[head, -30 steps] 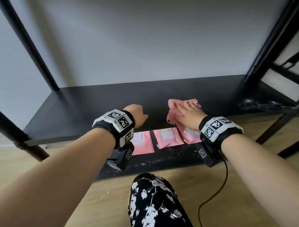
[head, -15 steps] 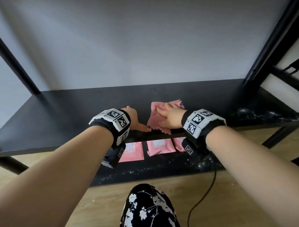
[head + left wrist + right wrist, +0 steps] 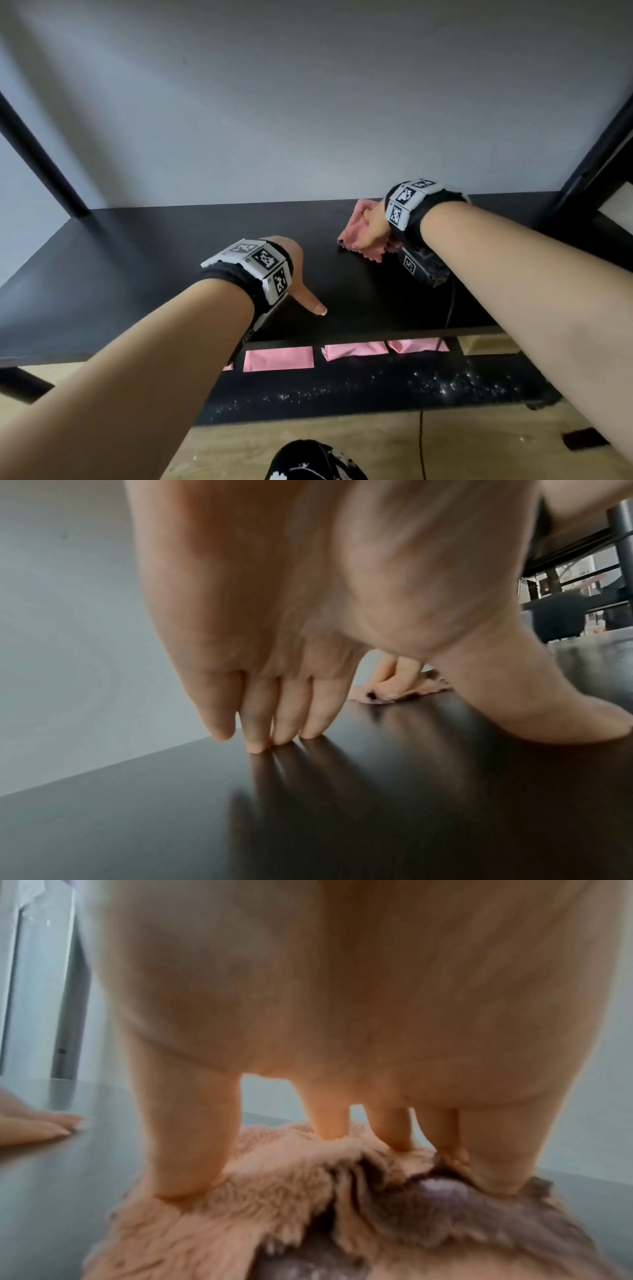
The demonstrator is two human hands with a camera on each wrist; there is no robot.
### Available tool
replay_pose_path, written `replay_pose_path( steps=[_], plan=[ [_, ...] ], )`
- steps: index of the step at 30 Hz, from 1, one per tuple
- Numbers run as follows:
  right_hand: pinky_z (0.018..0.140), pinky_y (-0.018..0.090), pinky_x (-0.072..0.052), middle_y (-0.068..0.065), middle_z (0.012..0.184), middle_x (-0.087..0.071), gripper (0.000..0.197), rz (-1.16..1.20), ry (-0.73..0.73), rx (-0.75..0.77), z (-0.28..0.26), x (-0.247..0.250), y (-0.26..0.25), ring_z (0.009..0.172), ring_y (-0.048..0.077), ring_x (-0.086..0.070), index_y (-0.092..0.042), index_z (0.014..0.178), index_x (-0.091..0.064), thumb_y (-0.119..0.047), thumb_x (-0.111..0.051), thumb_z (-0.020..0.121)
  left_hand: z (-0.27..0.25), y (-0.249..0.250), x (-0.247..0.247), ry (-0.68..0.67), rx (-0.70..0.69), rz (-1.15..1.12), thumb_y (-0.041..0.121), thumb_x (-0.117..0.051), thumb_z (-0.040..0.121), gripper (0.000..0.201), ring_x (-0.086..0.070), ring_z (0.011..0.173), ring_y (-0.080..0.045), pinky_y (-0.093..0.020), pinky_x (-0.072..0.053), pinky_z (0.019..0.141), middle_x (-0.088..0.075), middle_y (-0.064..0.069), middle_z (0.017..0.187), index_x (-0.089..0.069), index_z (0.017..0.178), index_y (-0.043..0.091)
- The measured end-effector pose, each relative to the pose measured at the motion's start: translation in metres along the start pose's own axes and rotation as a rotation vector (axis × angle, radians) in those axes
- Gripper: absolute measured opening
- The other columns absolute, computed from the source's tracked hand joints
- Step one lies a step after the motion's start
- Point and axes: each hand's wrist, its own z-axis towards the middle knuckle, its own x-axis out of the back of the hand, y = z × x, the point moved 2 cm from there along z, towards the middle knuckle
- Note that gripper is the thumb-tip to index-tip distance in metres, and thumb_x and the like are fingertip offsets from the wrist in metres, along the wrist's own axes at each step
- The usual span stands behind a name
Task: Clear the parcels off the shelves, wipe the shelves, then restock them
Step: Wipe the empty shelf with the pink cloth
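A pink fluffy cloth lies bunched on the black upper shelf, toward its back right. My right hand presses down on it with spread, straight fingers; the cloth bulges under the palm. My left hand rests on the bare shelf near the front middle, fingertips and thumb touching the surface, holding nothing. Three pink parcels lie in a row on the lower shelf, partly hidden by the upper shelf's front edge.
Black frame posts stand at the left and right of the shelf, with a grey wall right behind it. White specks dot the lower shelf's front. A black cable hangs over the wooden floor.
My right hand has slid the cloth from the shelf's front middle to its back right. My left hand has settled on the shelf with its thumb spread out.
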Motion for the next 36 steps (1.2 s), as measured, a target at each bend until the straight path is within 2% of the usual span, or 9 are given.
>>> replay_pose_path(
  steps=[4, 6, 9, 14, 16, 18, 26, 30, 36],
  plan=[
    [0.038, 0.005, -0.038, 0.004, 0.103, -0.059, 0.053, -0.022, 0.033, 0.117, 0.023, 0.003, -0.031, 0.061, 0.009, -0.056, -0.005, 0.136, -0.041, -0.014, -0.063, 0.089, 0.002, -0.005, -0.008, 0.024, -0.005, -0.012, 0.084, -0.062, 0.047, 0.113, -0.057, 0.114, -0.026, -0.04, -0.048, 0.095, -0.053, -0.009, 0.133, -0.049, 0.13, 0.01],
    [0.071, 0.009, -0.042, 0.008, 0.135, -0.046, 0.06, -0.218, 0.045, 0.156, 0.036, -0.001, -0.053, 0.103, 0.022, -0.058, -0.009, 0.143, -0.029, -0.029, -0.056, 0.093, 0.003, -0.007, -0.011, 0.049, -0.024, -0.044, 0.085, -0.062, 0.045, 0.11, -0.06, 0.108, -0.024, -0.038, -0.051, 0.091, -0.058, -0.008, 0.127, -0.054, 0.125, 0.011],
    [0.111, 0.034, -0.021, 0.013, 0.156, -0.014, 0.076, -0.488, 0.063, 0.171, 0.049, -0.007, -0.065, 0.142, 0.03, -0.021, -0.02, 0.152, -0.007, -0.051, -0.044, 0.094, 0.003, -0.009, -0.013, 0.067, -0.038, -0.087, 0.084, -0.064, 0.045, 0.104, -0.062, 0.097, -0.023, -0.037, -0.053, 0.086, -0.064, -0.006, 0.112, -0.057, 0.119, 0.011],
    [0.113, 0.034, -0.022, 0.009, 0.156, -0.019, 0.075, -0.457, 0.123, 0.111, 0.03, -0.002, -0.02, 0.14, 0.028, -0.025, -0.024, 0.151, -0.012, -0.059, -0.042, 0.091, 0.002, -0.007, -0.011, 0.049, -0.018, -0.038, 0.084, -0.062, 0.048, 0.119, -0.052, 0.121, -0.027, -0.041, -0.046, 0.099, -0.043, -0.011, 0.143, -0.042, 0.137, 0.008],
    [0.095, 0.014, -0.033, 0.006, 0.139, -0.042, 0.067, -0.384, 0.136, 0.053, 0.017, 0.001, 0.002, 0.122, 0.022, -0.045, -0.016, 0.147, -0.025, -0.052, -0.044, 0.093, 0.001, -0.007, -0.01, 0.051, -0.016, -0.026, 0.083, -0.062, 0.049, 0.117, -0.052, 0.121, -0.027, -0.041, -0.045, 0.1, -0.043, -0.011, 0.143, -0.043, 0.136, 0.007],
    [0.081, 0.014, -0.037, 0.008, 0.128, -0.054, 0.063, -0.345, 0.135, -0.001, 0.007, -0.001, 0.015, 0.109, 0.022, -0.052, -0.011, 0.144, -0.031, -0.049, -0.043, 0.095, 0.0, -0.006, -0.009, 0.056, -0.021, -0.025, 0.082, -0.062, 0.051, 0.113, -0.052, 0.12, -0.027, -0.04, -0.045, 0.1, -0.043, -0.011, 0.142, -0.044, 0.135, 0.008],
    [0.113, 0.043, -0.02, 0.012, 0.156, -0.013, 0.078, -0.389, 0.076, 0.07, -0.018, -0.048, -0.006, 0.142, 0.034, -0.019, -0.027, 0.15, -0.01, -0.058, -0.046, 0.089, -0.005, -0.005, -0.009, 0.056, -0.008, -0.043, 0.087, -0.061, 0.044, 0.108, -0.058, 0.096, -0.021, -0.033, -0.047, 0.085, -0.059, -0.003, 0.107, -0.057, 0.121, 0.011],
    [0.116, 0.054, -0.005, 0.007, 0.157, 0.014, 0.079, -0.293, 0.017, 0.109, -0.042, -0.081, 0.005, 0.144, 0.034, 0.011, -0.043, 0.147, 0.001, -0.065, -0.043, 0.086, -0.012, -0.003, -0.011, 0.099, -0.011, -0.056, 0.085, -0.062, 0.047, 0.11, -0.056, 0.114, -0.026, -0.035, -0.047, 0.096, -0.051, -0.01, 0.134, -0.05, 0.129, 0.013],
    [0.116, 0.047, 0.001, 0.005, 0.158, 0.012, 0.075, -0.157, 0.168, 0.026, -0.074, -0.095, 0.06, 0.145, 0.028, 0.014, -0.037, 0.149, 0.004, -0.063, -0.034, 0.09, -0.024, 0.023, -0.006, 0.16, -0.137, -0.092, 0.072, -0.066, 0.062, 0.098, -0.047, 0.126, -0.027, -0.037, -0.039, 0.105, -0.043, -0.01, 0.142, -0.043, 0.137, 0.013]
  ],
)
